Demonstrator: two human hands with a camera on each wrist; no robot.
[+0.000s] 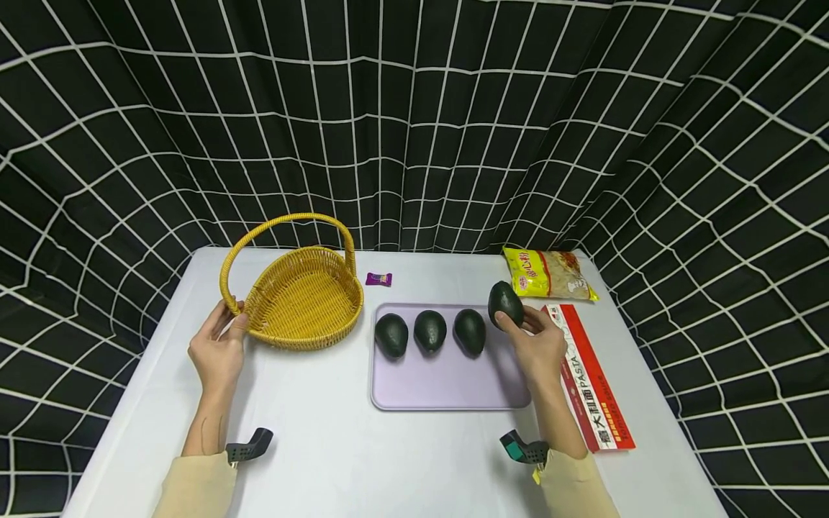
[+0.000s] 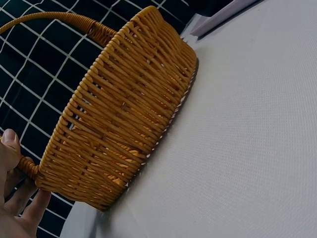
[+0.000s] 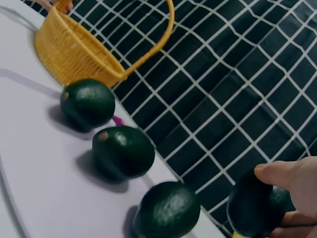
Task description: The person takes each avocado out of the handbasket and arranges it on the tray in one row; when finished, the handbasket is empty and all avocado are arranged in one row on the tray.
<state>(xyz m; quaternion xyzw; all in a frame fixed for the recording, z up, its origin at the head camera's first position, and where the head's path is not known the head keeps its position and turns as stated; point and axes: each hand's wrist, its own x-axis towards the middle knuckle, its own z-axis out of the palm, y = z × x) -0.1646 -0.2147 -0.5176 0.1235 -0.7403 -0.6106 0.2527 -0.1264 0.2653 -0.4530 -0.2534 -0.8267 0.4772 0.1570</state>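
On the left side of the table, my left hand [image 1: 219,344] grips the lower end of the handle of a yellow wicker basket [image 1: 304,306]. The left wrist view shows the thumb and fingers around that handle end, beside the basket's woven wall [image 2: 119,109]. My right hand [image 1: 539,341] holds a dark green avocado [image 1: 505,303] above the right end of a pale purple tray [image 1: 447,392]. Three more avocados lie in a row on the tray: left [image 1: 391,336], middle [image 1: 430,332] and right [image 1: 469,333]. The held avocado [image 3: 252,206] is partly covered by the fingers in the right wrist view.
A small purple wrapped candy [image 1: 378,279] lies between basket and tray. At the back right is a yellow food packet [image 1: 550,274]. A long red and white pasta box [image 1: 592,381] lies right of the tray, under the right forearm's side. Black gridded cloth [image 1: 401,129] surrounds the white table.
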